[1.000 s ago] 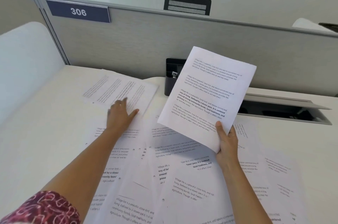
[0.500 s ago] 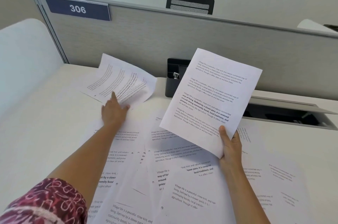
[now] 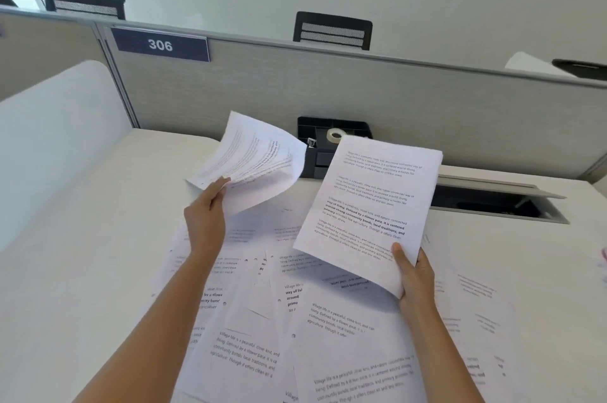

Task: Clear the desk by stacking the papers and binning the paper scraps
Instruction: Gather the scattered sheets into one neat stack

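Lifted sheets (image 3: 253,162) — left hand (image 3: 205,217)

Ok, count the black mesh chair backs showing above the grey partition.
3: one black mesh chair back far left, one at centre, one at the right edge, mostly cut off. The partition may hide others.

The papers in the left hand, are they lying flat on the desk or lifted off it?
Lifted. The left hand pinches the papers at their near corner, and they curl upward, fanned apart, above the desk.
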Action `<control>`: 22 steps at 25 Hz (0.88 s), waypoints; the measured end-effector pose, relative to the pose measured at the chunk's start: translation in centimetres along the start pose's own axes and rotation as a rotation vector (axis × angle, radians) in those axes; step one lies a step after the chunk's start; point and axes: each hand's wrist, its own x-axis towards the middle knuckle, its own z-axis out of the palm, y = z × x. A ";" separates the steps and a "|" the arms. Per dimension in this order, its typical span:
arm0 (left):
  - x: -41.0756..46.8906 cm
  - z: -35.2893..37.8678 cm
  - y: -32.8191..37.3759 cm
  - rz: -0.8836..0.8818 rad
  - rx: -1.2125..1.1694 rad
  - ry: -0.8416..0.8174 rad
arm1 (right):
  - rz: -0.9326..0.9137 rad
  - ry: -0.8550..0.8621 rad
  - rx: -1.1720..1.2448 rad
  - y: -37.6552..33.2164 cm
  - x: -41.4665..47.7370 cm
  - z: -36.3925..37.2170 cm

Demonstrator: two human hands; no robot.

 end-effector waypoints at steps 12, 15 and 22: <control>-12.1 -3.4 -0.3 0.555 0.146 -0.632 | 0.111 -0.093 -0.124 -1.1 -9.5 -2.5; -12.7 -4.8 1.1 0.475 0.342 -0.844 | 0.157 -0.081 -0.151 -1.3 -10.9 -3.0; -14.6 -4.3 3.7 -0.295 -0.028 -0.696 | 0.163 -0.168 -0.185 -1.2 -13.8 -3.4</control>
